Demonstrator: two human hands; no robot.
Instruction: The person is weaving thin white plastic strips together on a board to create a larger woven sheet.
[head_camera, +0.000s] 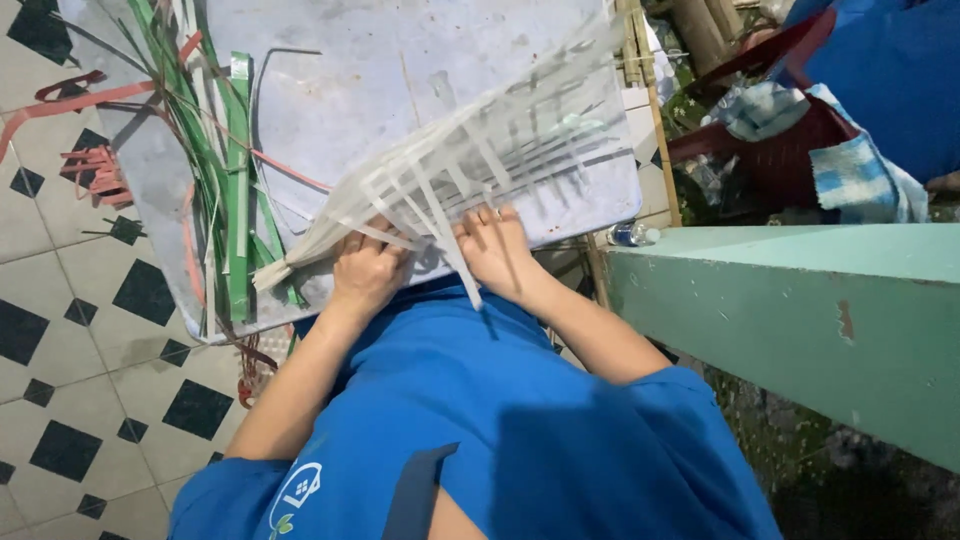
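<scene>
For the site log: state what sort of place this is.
Probably an outdoor home craft spot: a worn grey plastic table with loose green strips, black-and-white tiled floor, and a green painted ledge.
</scene>
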